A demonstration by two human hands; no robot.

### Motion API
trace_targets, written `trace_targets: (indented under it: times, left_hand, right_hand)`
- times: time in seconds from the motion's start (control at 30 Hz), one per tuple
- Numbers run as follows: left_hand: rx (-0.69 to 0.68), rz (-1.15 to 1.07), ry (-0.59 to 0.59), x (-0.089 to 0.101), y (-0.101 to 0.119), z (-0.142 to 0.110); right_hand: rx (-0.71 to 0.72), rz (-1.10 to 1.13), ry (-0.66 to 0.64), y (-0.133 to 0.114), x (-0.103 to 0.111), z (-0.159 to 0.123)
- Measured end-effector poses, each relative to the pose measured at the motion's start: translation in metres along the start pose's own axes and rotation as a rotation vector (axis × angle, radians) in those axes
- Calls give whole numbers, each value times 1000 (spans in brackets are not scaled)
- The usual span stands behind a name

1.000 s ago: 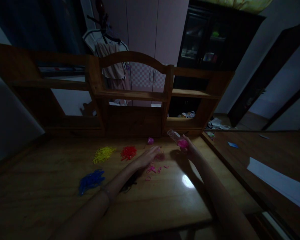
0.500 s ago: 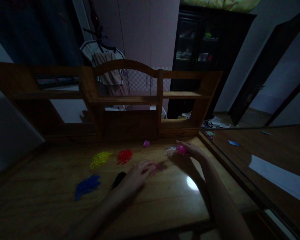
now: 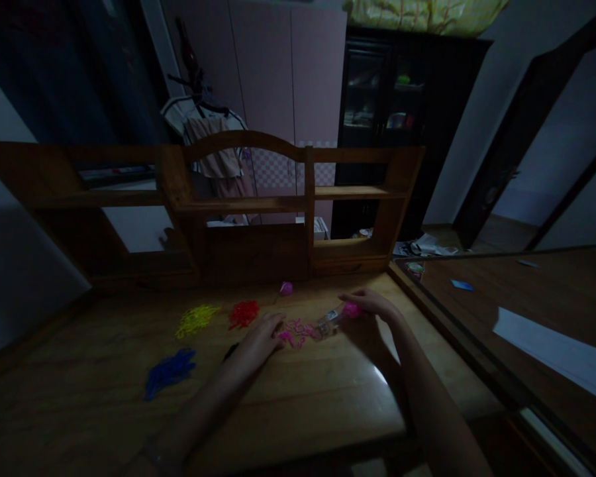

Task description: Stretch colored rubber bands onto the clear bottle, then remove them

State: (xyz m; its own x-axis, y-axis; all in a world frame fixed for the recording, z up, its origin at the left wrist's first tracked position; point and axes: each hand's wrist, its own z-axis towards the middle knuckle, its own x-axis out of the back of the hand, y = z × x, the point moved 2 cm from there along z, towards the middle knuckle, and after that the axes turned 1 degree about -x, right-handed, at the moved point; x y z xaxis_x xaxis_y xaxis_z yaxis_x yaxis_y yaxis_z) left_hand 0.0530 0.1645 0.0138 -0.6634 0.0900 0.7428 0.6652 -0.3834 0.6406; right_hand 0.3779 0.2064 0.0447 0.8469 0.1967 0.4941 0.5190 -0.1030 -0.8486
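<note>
My right hand grips a small clear bottle by its bright pink rounded end. The bottle is tilted, its clear end low at the right side of a loose pile of pink bands. At the pile's left edge rests my left hand, fingers bent and apart, close against some of the bands. Partly hidden behind the left hand lies a black pile. Farther left are red bands, yellow bands and blue bands in separate heaps.
A small pink-purple round piece lies near the back of the wooden desk. A wooden shelf unit closes off the rear. To the right, beyond a raised edge, a brown surface carries a white paper strip and a blue card.
My right hand has lowered the bottle and brought it left, down to the pink bands. My left hand has shifted from above the bands to their left side. The view has moved slightly.
</note>
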Motion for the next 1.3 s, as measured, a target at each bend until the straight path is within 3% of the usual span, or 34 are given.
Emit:
trace_targets:
  times: [0.13,0.3,0.43,0.63,0.77,0.9,1.03,1.2,1.3]
  left_hand:
    - [-43,-74,-5,-5,13,14]
    - [59,-129,-114,-20,21,27]
    - [44,-146,-155,-26,24,29]
    - [26,-146,-92,-29,22,22]
    - [95,-253,8,-33,16,26]
    - [181,-511,112,-21,17,34]
    - [166,-600,187,0,23,38]
    - [94,-680,61,20,28,38]
    - [34,-610,22,32,34,39]
  right_hand:
    - [30,-15,26,2,-5,5]
    - [9,-81,10,3,-16,11]
    - [40,-138,-12,-2,-27,11]
    - [40,-145,-12,-4,-33,12]
    - [40,-88,0,-6,-35,11]
    - [21,53,17,-10,-41,10]
    - [35,207,25,-13,-51,12]
    - [-16,407,43,-11,-61,17]
    - [-29,520,-9,-12,-64,20]
